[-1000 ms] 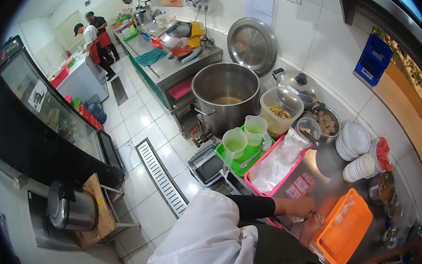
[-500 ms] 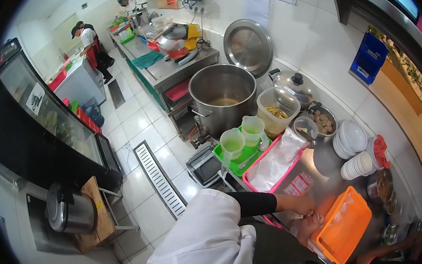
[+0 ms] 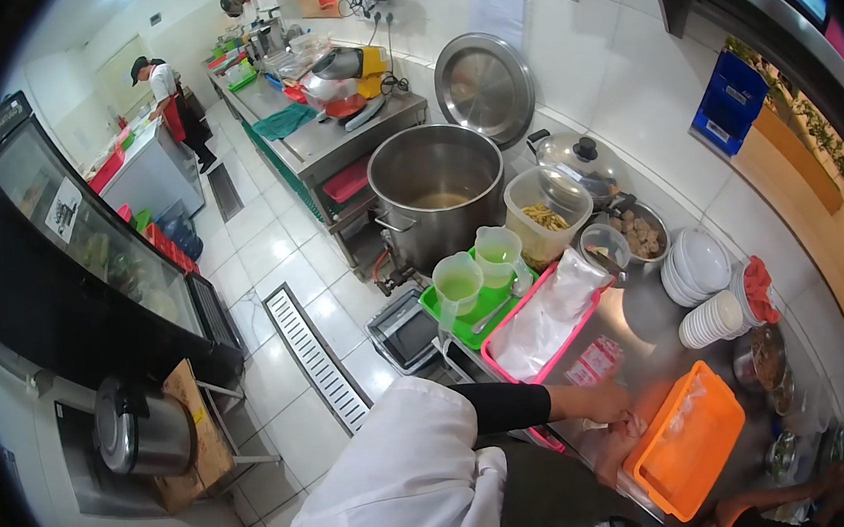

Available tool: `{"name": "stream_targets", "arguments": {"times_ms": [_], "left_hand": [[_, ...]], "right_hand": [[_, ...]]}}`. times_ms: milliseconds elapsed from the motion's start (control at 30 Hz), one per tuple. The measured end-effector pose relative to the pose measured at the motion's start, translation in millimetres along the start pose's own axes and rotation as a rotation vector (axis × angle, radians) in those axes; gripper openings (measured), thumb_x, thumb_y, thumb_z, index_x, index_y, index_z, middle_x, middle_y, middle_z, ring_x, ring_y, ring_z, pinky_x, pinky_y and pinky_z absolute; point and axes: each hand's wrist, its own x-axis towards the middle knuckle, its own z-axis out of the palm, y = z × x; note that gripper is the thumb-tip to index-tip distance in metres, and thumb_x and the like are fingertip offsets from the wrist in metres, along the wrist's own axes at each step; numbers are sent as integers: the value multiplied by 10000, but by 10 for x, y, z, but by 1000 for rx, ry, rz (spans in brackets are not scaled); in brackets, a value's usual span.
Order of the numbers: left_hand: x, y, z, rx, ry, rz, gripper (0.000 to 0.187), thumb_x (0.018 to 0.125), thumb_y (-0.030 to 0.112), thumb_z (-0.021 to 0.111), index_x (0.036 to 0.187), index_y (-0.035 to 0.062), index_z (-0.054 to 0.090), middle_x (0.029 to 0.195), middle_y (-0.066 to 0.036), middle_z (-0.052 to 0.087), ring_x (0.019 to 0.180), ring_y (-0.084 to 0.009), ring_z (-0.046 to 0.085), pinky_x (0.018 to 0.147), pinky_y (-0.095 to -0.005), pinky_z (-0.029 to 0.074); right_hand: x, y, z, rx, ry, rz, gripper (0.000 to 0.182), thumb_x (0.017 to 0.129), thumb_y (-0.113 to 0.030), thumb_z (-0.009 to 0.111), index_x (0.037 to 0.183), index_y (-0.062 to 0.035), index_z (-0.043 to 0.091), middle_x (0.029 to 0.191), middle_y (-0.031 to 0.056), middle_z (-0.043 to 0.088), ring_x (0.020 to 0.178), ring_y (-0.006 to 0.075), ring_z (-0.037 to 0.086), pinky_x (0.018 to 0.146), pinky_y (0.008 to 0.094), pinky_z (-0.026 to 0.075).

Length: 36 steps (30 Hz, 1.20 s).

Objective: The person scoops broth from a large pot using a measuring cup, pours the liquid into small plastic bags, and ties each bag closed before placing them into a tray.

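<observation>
1. Biggest thing is the black glass-door fridge (image 3: 98, 232), off to the left. There's a brand badge up on its top corner and a white sticker (image 3: 63, 211) with dark print on the glass, but both are too small to read here.
2. Steel worktop (image 3: 647, 314) on the right, carrying pretty much all the trays and bowls.
3. Big steel pot (image 3: 437, 187) beyond the trays, open, with some liquid in the bottom.
4. Orange tray (image 3: 687, 441), just beside the hands. Its long axis runs from upper right to lower left in the view, and there's some clear film inside. No writing I can make out on it.
5. Pink tray (image 3: 540, 328) with white plastic bags in it, lying on a similar slant, its far end up by the tub of yellowish food (image 3: 546, 214).
6. Blue wall holder (image 3: 731, 101) with a small white label, unreadable to me.
7. Left hand (image 3: 605, 403), black sleeve: fingers curled shut on the clear plastic. Right hand (image 3: 614, 447) is right below and touching it too, but its fingers are partly hidden, so can't tell how closed they are.
8. Red-and-white printed packet (image 3: 594, 362) flat near the left hand, lettering too blurry.
9. Clear plastic (image 3: 634, 428), between the hands and the orange tray. Can't tell which way it points.
</observation>
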Motion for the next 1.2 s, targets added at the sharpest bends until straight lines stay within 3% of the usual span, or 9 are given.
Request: {"name": "stream_targets", "arguments": {"times_ms": [100, 167, 200, 300, 367, 433, 600, 900, 1200], "left_hand": [[2, -28, 85, 65, -22, 89, 168, 798, 267, 552, 795, 244, 719, 831, 10, 705, 877, -207, 671, 947, -742, 41], [-63, 45, 3, 73, 18, 119, 236, 816, 316, 539, 706, 173, 690, 708, -97, 672, 742, -290, 655, 865, -627, 305], [-83, 19, -19, 67, 81, 165, 241, 800, 330, 551, 683, 164, 681, 681, -107, 657, 685, -300, 646, 739, -572, 355], [-130, 2, -128, -30, 195, 109, 311, 768, 362, 568, 612, 105, 645, 628, -155, 618, 572, -343, 620, 499, -460, 470], [-119, 141, -480, 111, 3, 62, 430, 777, 489, 590, 660, 79, 642, 601, -138, 605, 580, -337, 623, 506, -471, 464], [-96, 271, -527, 230, -90, 56, 370, 792, 452, 600, 791, 89, 668, 691, -121, 653, 724, -301, 656, 697, -526, 449], [19, 199, -362, 159, -41, 211, 188, 837, 204, 548, 739, 63, 625, 671, -118, 619, 662, -328, 613, 649, -496, 411], [56, 117, -275, -218, 12, 301, 235, 843, 173, 560, 695, -4, 600, 613, -214, 564, 600, -413, 563, 569, -480, 421], [501, 489, -1197, -606, -201, -21, 354, 907, 269, 570, 669, 12, 619, 521, -66, 539, 498, -122, 507, 497, -317, 411]], "right_hand": [[48, 203, -116, -398, -106, -367, 81, 810, -85, 627, 858, -30, 664, 967, 65, 610, 984, 185, 533, 825, 320, 444], [-5, 48, -17, -136, -55, -338, 161, 828, -161, 606, 892, -32, 680, 939, 61, 620, 931, 191, 542, 831, 325, 420], [109, 300, -127, -391, -53, -645, 210, 807, -180, 605, 911, -15, 683, 915, 70, 637, 911, 204, 549, 867, 334, 398], [134, 24, -122, -465, -9, -504, 222, 762, -263, 654, 832, -60, 712, 902, 59, 674, 936, 283, 531, 874, 395, 389], [88, -80, -126, -391, -30, -320, 152, 810, -187, 610, 791, -65, 699, 878, 59, 684, 927, 257, 561, 905, 387, 365], [67, 33, -139, -315, 5, -362, 130, 653, -90, 695, 783, -96, 698, 912, 16, 689, 956, 238, 520, 899, 400, 354], [-26, -73, -75, -366, 83, -225, 161, 692, -97, 727, 851, -107, 707, 963, -10, 691, 1044, 224, 484, 948, 423, 252], [-81, -149, -50, -388, 53, -200, 180, 800, -109, 676, 977, -87, 703, 990, 33, 692, 1038, 252, 522, 951, 426, 300], [511, -996, -422, 109, -64, -137, 225, 775, 60, 633, 992, 8, 663, 973, 113, 669, 904, 222, 618, 776, 280, 467]]}}
